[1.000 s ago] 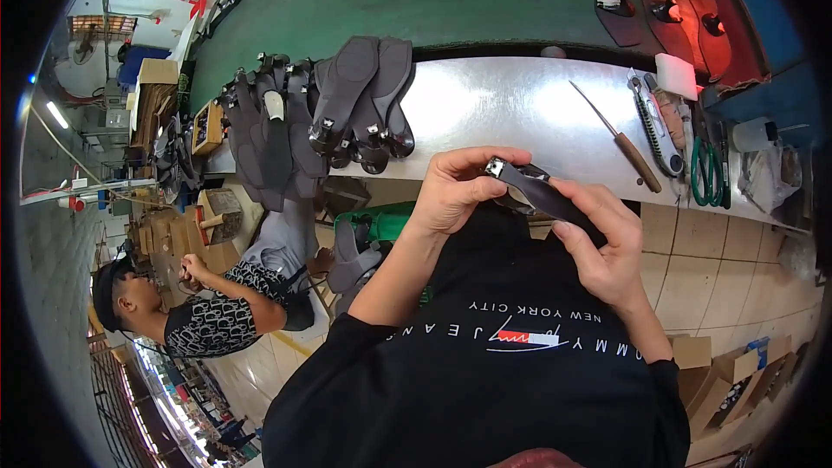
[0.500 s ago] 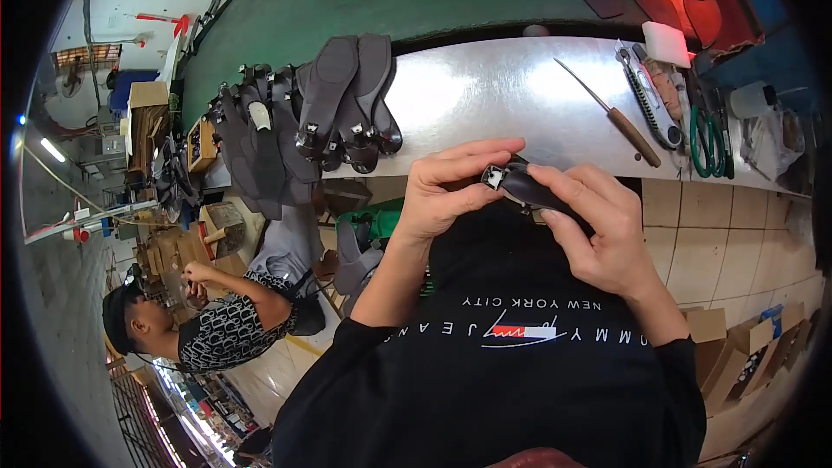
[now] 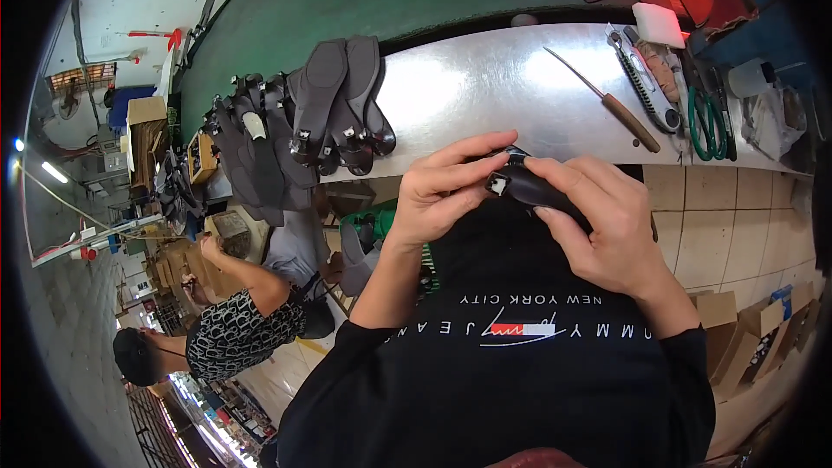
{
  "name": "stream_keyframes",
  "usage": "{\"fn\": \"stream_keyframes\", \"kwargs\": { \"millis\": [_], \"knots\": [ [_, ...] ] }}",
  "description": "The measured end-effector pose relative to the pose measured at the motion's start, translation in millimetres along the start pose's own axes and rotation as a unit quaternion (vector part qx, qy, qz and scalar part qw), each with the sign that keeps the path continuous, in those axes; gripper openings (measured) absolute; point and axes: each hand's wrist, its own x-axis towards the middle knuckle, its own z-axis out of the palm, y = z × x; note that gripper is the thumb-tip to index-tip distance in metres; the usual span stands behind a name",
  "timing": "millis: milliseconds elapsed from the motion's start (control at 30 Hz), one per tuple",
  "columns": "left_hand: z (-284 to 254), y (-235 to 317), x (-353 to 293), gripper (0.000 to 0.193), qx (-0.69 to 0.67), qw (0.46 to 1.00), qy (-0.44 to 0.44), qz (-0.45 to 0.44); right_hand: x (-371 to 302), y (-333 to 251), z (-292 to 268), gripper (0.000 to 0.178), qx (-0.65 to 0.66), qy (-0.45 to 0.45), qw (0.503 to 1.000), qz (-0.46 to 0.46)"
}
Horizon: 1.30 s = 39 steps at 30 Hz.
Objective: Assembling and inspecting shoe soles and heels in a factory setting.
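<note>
Left hand [image 3: 442, 199]: closed lightly around one end of the piece [image 3: 524, 184], with thumb low and fingertips along the far edge; firmness of hold, cannot tell.
Right hand [image 3: 611, 225]: gripping the same piece farther along, with forefinger over the top and thumb against the near side; covering much of the other end.
Piece: between both hands, touching each, raised in front of the black shirt [image 3: 520, 364].
Long axis: mostly crosswise, running from left fingertips toward right palm, dipping slightly bodyward on the right.
Pale end [image 3: 497, 183]: turned leftward, right beside the left thumb, so nearer the left hand.
Dark length: nearer the right hand, partly lost beneath its fingers.
Bench [image 3: 468, 78]: just beyond both hands.
Insoles [image 3: 334, 95]: heaped beyond and left of the left hand, with black heels [image 3: 355, 158] toward the body.
Awl [image 3: 630, 123]: beyond the right hand, slanting, with tip pointing away and left.
Cutter [image 3: 646, 87]: farther right, past the awl.
Scissors [image 3: 706, 134]: farther right again, green-handled.
Co-worker [image 3: 243, 329]: well apart, left of the left forearm.
</note>
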Motion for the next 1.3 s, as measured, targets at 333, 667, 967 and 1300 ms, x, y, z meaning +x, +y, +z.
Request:
{"fn": "stream_keyframes", "kwargs": {
  "millis": [333, 667, 967, 1300],
  "knots": [
    [3.2, 9.6, -3.3, 0.043, -0.019, 0.999, -0.005, -0.037, 0.9, -1.5, 8.0, 0.038, 0.019, -0.007, 1.000, -0.007],
    [22.2, 7.4, -6.3, 0.047, -0.126, 0.973, 0.075, -0.176, -3.3, 12.2, 23.9, 0.034, 0.082, 0.006, 0.995, 0.061],
    [33.8, 2.8, -6.9, 0.046, -0.130, 0.959, 0.114, -0.224, -6.3, 18.7, 31.6, 0.012, 0.067, 0.011, 0.996, 0.052],
    [41.9, 2.1, -5.9, 0.046, -0.117, 0.956, 0.148, -0.225, -2.3, 18.7, 37.3, 0.012, -0.007, 0.023, 1.000, -0.014]
  ]
}}
